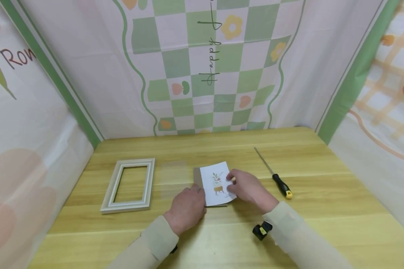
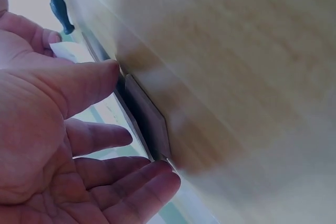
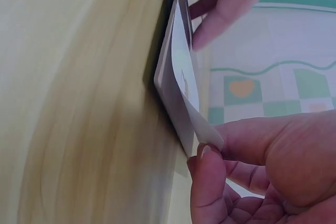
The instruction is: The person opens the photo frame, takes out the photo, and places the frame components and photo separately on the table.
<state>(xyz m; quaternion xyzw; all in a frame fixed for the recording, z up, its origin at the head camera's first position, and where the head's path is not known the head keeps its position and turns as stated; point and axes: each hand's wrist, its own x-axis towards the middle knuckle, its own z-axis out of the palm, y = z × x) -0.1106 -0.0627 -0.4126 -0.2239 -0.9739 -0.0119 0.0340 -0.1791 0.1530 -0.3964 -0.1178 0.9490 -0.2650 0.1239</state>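
Observation:
A white card (image 1: pixel 213 186) printed with a potted plant lies over a brown backing board (image 1: pixel 197 175) in the middle of the table. My right hand (image 1: pixel 250 188) pinches the card's right edge between thumb and finger. That edge curls up from the board in the right wrist view, while the far part of the card (image 3: pixel 182 59) stays close to it. At the board's lower left, my left hand (image 1: pixel 187 207) grips its edge, thumb on the near side and fingers at the left side. A flap (image 2: pixel 149 111) projects from the board's underside in the left wrist view.
A cream picture frame (image 1: pixel 151 183) with an open middle lies at the left. Between it and the board is a thin transparent sheet (image 1: pixel 174 175). A screwdriver (image 1: pixel 281 185) with a black and yellow handle lies to the right. A patterned curtain (image 1: pixel 202 67) hangs behind the wooden table.

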